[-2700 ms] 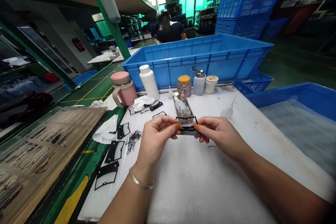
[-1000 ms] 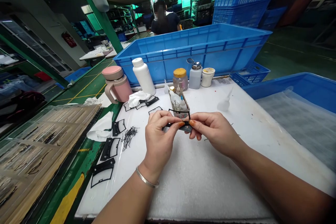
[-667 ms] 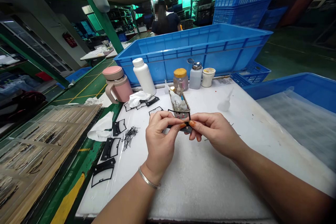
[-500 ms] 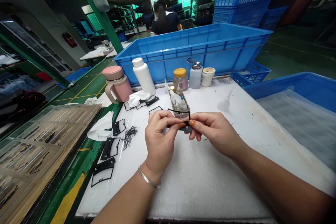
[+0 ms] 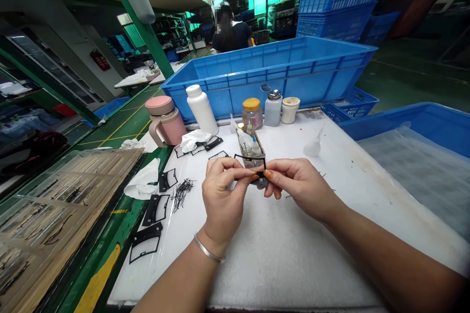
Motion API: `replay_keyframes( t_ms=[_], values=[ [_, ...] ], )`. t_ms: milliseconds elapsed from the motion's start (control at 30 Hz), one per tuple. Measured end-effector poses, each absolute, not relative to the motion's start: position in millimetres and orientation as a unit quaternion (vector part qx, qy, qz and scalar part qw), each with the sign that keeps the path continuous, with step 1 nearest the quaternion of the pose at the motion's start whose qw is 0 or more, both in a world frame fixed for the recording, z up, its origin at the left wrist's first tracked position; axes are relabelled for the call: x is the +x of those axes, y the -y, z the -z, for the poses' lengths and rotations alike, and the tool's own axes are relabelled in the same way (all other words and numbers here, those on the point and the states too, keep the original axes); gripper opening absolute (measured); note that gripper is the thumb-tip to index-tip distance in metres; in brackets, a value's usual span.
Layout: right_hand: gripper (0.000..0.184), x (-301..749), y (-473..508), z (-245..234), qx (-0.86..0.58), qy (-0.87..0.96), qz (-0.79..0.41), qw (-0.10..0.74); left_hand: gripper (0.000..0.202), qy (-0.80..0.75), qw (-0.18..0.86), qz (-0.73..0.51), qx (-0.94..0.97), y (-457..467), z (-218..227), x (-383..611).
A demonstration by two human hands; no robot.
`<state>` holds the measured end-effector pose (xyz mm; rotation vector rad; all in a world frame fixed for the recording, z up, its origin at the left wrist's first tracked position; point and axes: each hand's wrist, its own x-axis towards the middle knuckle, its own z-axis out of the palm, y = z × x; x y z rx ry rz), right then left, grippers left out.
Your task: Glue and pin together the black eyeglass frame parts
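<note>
Between both hands, above the white work surface, is a small black plastic frame [image 5: 263,162] with an open window. My left hand [image 5: 226,190] pinches its lower edge between thumb and index finger. On the other side my right hand [image 5: 293,183] grips the frame's right end, thumb in front and fingers behind. The fingertips nearly meet and cover part of the frame. Left of my left hand lie a pile of thin black strips [image 5: 182,194] and several similar black frames [image 5: 156,209]. Just behind the held frame stands a small box [image 5: 250,142] of droppers and little bottles.
A pink mug [image 5: 169,124], a white bottle [image 5: 202,110], a yellow-lidded jar [image 5: 252,113], a pump bottle [image 5: 273,110] and a white tub [image 5: 290,111] line the back. Behind them is a large blue crate [image 5: 271,73]. White cloths [image 5: 144,181] lie left; a translucent dropper bottle [image 5: 314,144] lies right.
Both hands keep their hold on the black frame, with only slight finger movement. The whole view has shifted a little.
</note>
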<state>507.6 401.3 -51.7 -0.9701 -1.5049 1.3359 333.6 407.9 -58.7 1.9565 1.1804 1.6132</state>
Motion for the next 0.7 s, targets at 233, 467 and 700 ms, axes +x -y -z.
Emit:
replay_keyframes(
  t_ms=[233, 467, 700],
  values=[
    [0.030, 506.1, -400.8, 47.8, -0.386, 0.609, -0.532, 0.444, 0.009, -0.416, 0.166, -0.574, 0.685, -407.4, 59.2, 332.8],
    [0.026, 505.7, -400.4, 48.2, -0.372, 0.605, -0.540, 0.450, 0.009, -0.411, 0.153, -0.576, 0.689, -406.8, 59.1, 331.8],
    [0.020, 504.9, -397.7, 48.1, -0.400, 0.597, -0.524, 0.458, 0.009, -0.408, 0.154, -0.566, 0.699, -408.6, 61.1, 333.7]
  ],
)
